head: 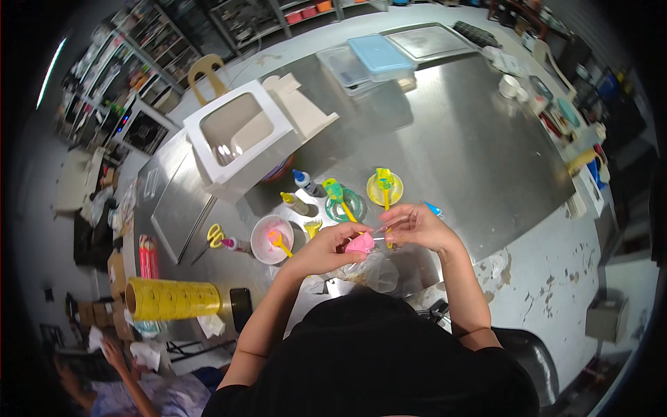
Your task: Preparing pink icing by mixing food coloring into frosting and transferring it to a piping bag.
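Note:
My left hand (331,249) is closed around a small clear bag with pink filling (360,243), probably a piping bag. With thumb and fingers my right hand (419,229) pinches the bag's clear plastic end, where a thin white strip shows. Just beyond my hands stand a glass bowl (359,206) with a green-smeared spatula (333,192) and a yellow-smeared bowl (398,190) with another spatula (384,179). Left of my left hand, a white bowl (256,242) with pink residue holds an orange-headed spatula (276,238). Crumpled clear plastic (383,273) lies below my hands.
Colour bottles (307,182) (296,203) and yellow scissors (214,237) lie around the bowls. A windowed cake box (239,130) stands far left, plastic containers (385,54) at the back. A yellow roll (174,298) and phone (241,310) sit left; another person's arm (127,372) shows lower left.

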Action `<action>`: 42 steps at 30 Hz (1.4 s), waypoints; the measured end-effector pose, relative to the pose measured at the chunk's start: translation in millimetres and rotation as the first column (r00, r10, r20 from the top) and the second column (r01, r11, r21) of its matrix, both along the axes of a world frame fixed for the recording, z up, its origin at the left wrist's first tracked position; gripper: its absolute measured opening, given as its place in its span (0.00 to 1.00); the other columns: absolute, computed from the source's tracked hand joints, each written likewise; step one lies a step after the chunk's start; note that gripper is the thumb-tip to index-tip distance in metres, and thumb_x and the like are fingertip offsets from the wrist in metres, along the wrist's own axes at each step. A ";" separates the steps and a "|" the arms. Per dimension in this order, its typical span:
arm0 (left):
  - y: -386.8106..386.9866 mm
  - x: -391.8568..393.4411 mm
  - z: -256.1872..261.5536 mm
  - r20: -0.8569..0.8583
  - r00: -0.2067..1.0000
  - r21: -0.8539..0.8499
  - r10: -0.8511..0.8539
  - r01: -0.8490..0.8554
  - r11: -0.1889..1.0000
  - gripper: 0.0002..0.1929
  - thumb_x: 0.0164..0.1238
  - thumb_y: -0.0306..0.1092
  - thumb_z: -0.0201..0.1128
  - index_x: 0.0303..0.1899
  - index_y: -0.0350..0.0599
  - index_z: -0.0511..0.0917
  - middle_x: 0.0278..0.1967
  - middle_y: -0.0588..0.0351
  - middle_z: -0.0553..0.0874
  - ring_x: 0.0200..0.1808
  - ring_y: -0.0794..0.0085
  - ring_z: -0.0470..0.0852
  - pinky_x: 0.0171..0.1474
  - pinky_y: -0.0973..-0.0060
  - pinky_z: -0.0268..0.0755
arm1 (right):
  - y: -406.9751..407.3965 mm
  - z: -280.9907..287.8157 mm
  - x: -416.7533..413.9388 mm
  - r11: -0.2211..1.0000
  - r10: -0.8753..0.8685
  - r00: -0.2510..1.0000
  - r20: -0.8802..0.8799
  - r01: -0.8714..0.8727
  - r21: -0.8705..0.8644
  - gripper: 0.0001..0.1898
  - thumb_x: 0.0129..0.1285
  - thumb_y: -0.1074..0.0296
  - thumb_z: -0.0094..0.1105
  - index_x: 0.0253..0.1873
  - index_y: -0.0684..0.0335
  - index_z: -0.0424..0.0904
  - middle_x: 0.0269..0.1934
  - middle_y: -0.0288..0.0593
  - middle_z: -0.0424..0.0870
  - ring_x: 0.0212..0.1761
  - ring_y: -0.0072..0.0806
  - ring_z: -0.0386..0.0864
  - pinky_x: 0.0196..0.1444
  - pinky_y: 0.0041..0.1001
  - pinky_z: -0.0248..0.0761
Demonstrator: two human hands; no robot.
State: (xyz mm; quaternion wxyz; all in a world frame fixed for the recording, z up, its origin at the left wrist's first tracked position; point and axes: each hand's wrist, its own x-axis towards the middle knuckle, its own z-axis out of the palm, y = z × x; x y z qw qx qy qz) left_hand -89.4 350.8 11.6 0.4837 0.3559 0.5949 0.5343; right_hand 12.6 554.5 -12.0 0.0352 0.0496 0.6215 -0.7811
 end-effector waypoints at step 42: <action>1.9 36.2 -16.9 0.686 0.725 0.587 -0.068 -0.496 0.640 0.16 0.71 0.44 0.36 0.52 0.47 0.61 0.49 0.50 0.72 0.56 0.64 0.67 0.62 0.65 0.54 | -131.3 15.8 28.1 0.627 -0.761 0.646 0.058 0.756 -0.186 0.06 0.52 0.77 0.62 0.34 0.68 0.75 0.31 0.42 0.80 0.13 0.10 0.67 0.08 0.12 0.55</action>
